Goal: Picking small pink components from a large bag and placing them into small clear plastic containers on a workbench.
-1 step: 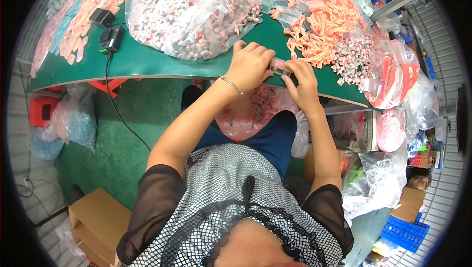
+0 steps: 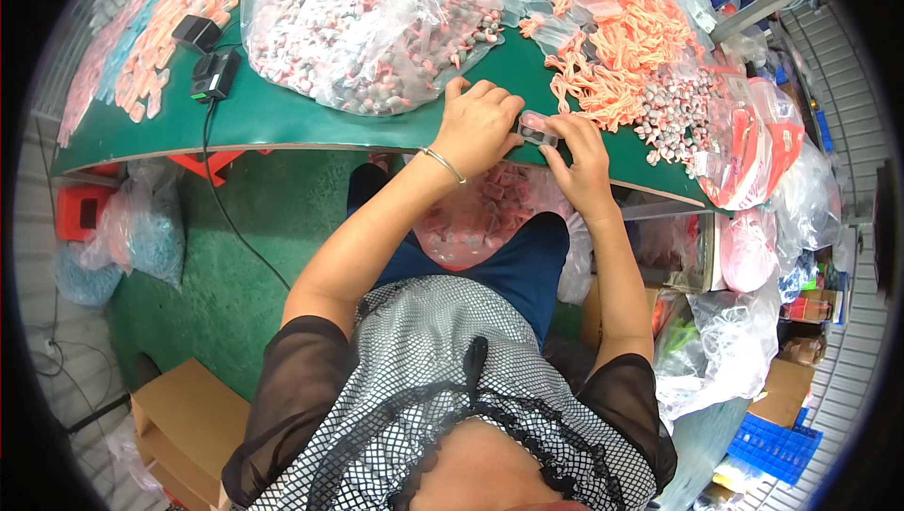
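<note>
Over the front edge of the green table, both my hands hold one small clear plastic case (image 2: 538, 128) between them. Pink and grey bits show inside it, too small to make out. My left hand (image 2: 477, 125) grips the case's left end, its fingers bent and a bracelet at the wrist. From the other side my right hand (image 2: 579, 151) pinches the right end between thumb and fingers. Just beyond my left hand lies a big clear bag (image 2: 367, 31) full of small grey-and-pink plug-like pieces. Bundled orange cords (image 2: 626, 40) lie beyond my right hand.
Loose grey-and-pink pieces (image 2: 670, 115) are heaped at the table's right. Flat peach-coloured pieces (image 2: 151, 64) cover the far left, near two black boxes (image 2: 215, 75) with a cable. A bag of pink cases (image 2: 471, 219) sits below the table edge by my legs. A cardboard box (image 2: 193, 431) stands lower left.
</note>
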